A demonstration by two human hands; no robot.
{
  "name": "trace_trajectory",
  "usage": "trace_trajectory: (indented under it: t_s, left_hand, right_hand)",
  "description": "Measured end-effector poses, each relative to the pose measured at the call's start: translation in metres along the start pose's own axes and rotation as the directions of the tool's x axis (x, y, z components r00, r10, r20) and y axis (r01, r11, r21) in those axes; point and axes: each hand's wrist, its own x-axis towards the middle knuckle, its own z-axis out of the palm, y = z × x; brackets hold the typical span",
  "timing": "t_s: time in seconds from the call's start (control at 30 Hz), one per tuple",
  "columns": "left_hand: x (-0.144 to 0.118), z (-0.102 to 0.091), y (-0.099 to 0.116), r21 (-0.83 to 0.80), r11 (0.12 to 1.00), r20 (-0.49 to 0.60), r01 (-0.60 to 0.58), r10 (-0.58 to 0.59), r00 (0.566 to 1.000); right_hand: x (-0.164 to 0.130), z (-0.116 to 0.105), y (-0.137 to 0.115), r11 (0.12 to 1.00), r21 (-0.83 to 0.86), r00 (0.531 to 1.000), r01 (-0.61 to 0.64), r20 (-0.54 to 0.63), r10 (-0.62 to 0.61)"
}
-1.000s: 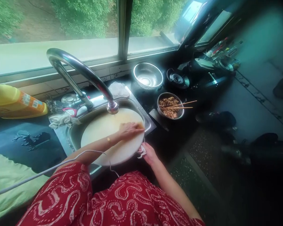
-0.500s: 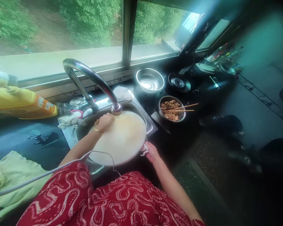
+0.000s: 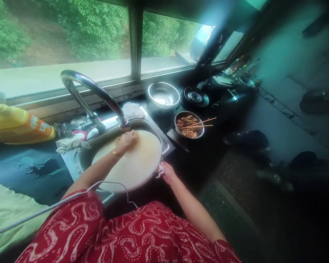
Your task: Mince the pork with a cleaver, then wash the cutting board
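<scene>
Hands [image 3: 127,140] on round board [image 3: 137,164] overhanging sink [image 3: 168,146] rim

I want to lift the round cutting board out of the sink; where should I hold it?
Grip the round cutting board at its near rim, from the front: it overhangs the sink there, where the right hand already holds it.

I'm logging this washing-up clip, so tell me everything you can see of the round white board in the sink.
The round board is pale cream, thick and flat, smooth like plastic, with a faint brownish smear near its far edge. It lies tilted across the steel sink, its near edge overhanging the front rim. The faucet spout ends just above its far edge. The left hand presses flat on its upper surface; the right hand grips its near right edge beside a small white scrap, perhaps a cloth.
</scene>
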Motion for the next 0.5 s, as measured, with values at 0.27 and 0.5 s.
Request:
trace_trajectory:
  t_s: [0.27, 0.5]
  left_hand:
    - [0.018, 0.070, 0.095, 0.147, 0.792, 0.612, -0.593, 0.398, 0.684]
    - [0.073, 0.088, 0.098, 0.439, 0.698, 0.664, -0.566, 0.172, 0.728]
  right_hand:
    - [-0.018, 0.009, 0.023, 0.996, 0.039, 0.996, 0.085, -0.034, -0.084]
    - [-0.065, 0.018, 0.050, 0.986, 0.040, 0.986, 0.165, 0.012, -0.165]
